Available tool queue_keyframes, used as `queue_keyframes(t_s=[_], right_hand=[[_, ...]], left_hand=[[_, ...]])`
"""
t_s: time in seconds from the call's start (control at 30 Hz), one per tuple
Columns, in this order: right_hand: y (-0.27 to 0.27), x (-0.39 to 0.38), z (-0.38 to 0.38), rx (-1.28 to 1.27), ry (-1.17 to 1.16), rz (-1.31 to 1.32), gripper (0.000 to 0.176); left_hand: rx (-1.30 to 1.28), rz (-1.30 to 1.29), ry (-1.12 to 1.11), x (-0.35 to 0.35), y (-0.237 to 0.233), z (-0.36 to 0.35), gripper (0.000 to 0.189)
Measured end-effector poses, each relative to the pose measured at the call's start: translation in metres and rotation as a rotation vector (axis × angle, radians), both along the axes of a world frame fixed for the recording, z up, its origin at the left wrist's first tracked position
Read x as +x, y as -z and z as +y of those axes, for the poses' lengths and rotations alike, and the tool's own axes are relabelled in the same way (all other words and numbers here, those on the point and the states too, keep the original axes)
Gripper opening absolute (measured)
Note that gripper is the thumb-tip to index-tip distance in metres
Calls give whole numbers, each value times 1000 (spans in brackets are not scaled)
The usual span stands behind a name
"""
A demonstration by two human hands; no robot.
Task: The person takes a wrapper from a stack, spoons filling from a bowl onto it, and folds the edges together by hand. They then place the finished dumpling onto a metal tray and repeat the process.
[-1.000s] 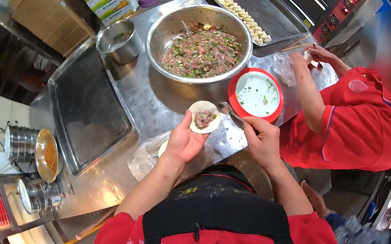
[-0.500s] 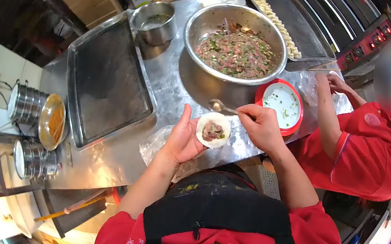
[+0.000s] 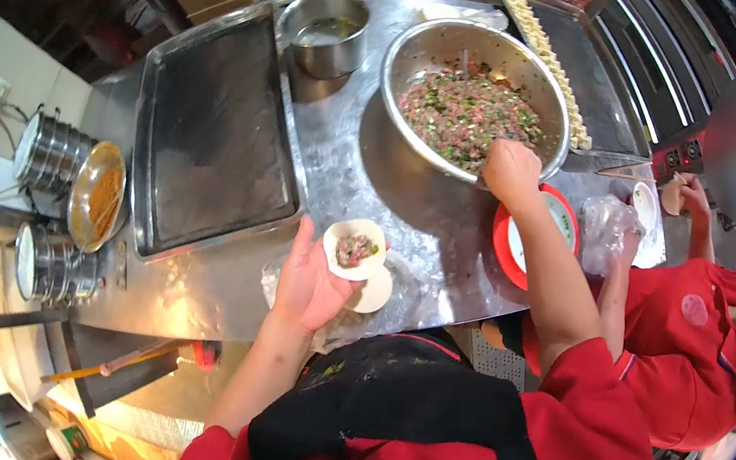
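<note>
A round dumpling wrapper (image 3: 336, 237) rests on the fingers of my left hand (image 3: 308, 289), palm up, with the thumb spread away. On the wrapper lies a small heap of meat filling (image 3: 356, 249). Just below it, a second plain wrapper (image 3: 372, 293) lies over a clear plastic bag. My right hand (image 3: 512, 171) is closed at the near right rim of a large steel bowl (image 3: 396, 107). The spoon seen in it a moment ago is hidden beneath the fist. Inside the bowl is minced meat with chopped greens (image 3: 460, 111).
A black baking tray (image 3: 212, 133) and a steel pot (image 3: 329, 41) are at left. Right of the bowl stands a red-rimmed dish (image 3: 507, 245). Behind it, a tray holds a row of dumplings (image 3: 548, 53). A co-worker in red (image 3: 689, 322) works close on the right.
My right hand has moved from beside the wrapper up to the bowl's rim. My left hand with the filled wrapper has shifted left in view, and the second wrapper now shows.
</note>
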State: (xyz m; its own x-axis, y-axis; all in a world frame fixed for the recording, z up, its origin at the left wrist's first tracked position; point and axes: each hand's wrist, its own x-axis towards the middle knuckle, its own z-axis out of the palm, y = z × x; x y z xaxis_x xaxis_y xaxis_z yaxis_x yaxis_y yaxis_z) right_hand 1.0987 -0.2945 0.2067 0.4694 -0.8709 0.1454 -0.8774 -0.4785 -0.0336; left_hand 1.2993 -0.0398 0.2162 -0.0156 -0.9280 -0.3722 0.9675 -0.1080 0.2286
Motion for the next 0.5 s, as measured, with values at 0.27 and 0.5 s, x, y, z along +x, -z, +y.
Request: queue_keyframes(t_s=[0.27,0.5], right_hand=[[-56,34,88,100,-682,-472,5],[-55,65,164,133,-1032,-503,8]], left_hand=[[-68,60,-139,5,-8,2,72],[-210,14,-40,3,-15,9,66]])
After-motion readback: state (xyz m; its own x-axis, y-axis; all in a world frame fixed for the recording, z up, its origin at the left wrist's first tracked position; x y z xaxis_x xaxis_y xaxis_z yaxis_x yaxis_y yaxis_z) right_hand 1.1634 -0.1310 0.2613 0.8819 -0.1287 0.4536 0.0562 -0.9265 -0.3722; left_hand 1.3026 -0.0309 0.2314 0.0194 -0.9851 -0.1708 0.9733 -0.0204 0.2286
